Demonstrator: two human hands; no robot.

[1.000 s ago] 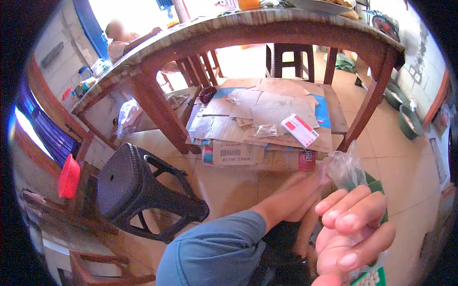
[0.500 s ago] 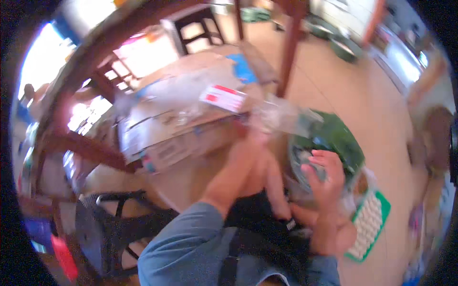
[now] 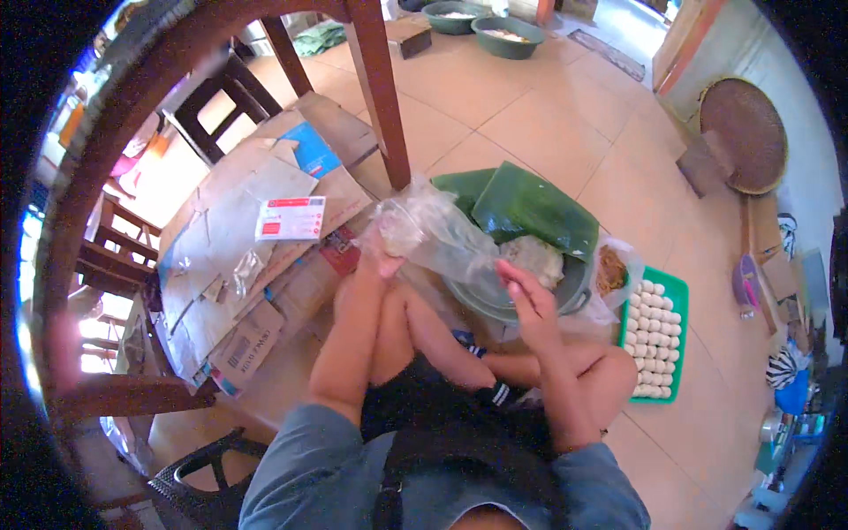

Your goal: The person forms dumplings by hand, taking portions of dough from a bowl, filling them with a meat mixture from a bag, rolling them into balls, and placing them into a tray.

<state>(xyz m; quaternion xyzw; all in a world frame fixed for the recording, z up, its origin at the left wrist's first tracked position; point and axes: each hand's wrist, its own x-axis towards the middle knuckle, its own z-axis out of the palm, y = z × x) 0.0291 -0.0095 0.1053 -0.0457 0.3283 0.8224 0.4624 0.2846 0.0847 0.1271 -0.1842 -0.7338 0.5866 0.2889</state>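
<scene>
A clear plastic bag [image 3: 442, 243] stretches between my two hands above the near left side of a grey-green basin [image 3: 579, 296]. My left hand [image 3: 382, 256] grips its crumpled end, the film bunched over the fingers. My right hand [image 3: 532, 300] pinches the other end at the fingertips. In the basin sits a pale, whitish doughy mass [image 3: 534, 259], and green banana leaves [image 3: 534, 208] lie over its far side. Right of it, an open plastic bag holds brown shredded filling [image 3: 609, 269]. Beside that, a green tray [image 3: 684, 305] carries rows of white dough balls [image 3: 654, 340].
Flattened cardboard [image 3: 230, 212] with a red-and-white packet [image 3: 290, 218] lies on the left. A wooden table leg [image 3: 378, 97] rises beyond it. A black chair [image 3: 199, 473] stands near left. Two basins [image 3: 508, 40] are at the back, and a round woven tray [image 3: 744, 132] leans at right.
The view has swung to the right and sharpened. My right hand, earlier raised with fingers apart over the basin, has moved to the bag and taken hold of its end. The bag is now stretched out.
</scene>
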